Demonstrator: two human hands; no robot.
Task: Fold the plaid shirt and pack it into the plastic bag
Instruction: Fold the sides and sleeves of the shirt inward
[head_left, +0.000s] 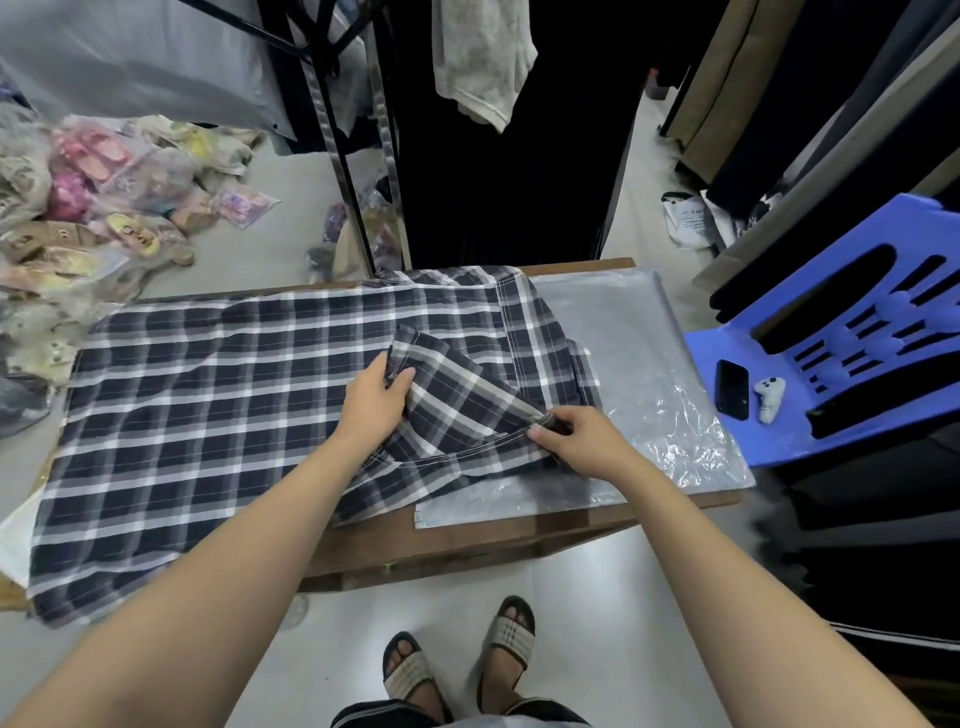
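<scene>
A dark navy and white plaid shirt (197, 415) lies spread flat across a low wooden table (519, 535), its lower part hanging off the left front corner. One sleeve is folded inward over the shirt's body. My left hand (376, 400) pinches that sleeve near its cuff. My right hand (576, 439) grips the sleeve's seam at the shirt's right edge. A clear plastic bag (639, 364) lies flat on the table's right side, partly under the shirt.
A blue plastic chair (852, 332) stands at the right with a black phone (732, 389) and a small white controller (769, 397) on it. Bagged goods are piled on the floor at left (78, 208). Hanging clothes and a metal rack stand behind the table. My sandalled feet are below.
</scene>
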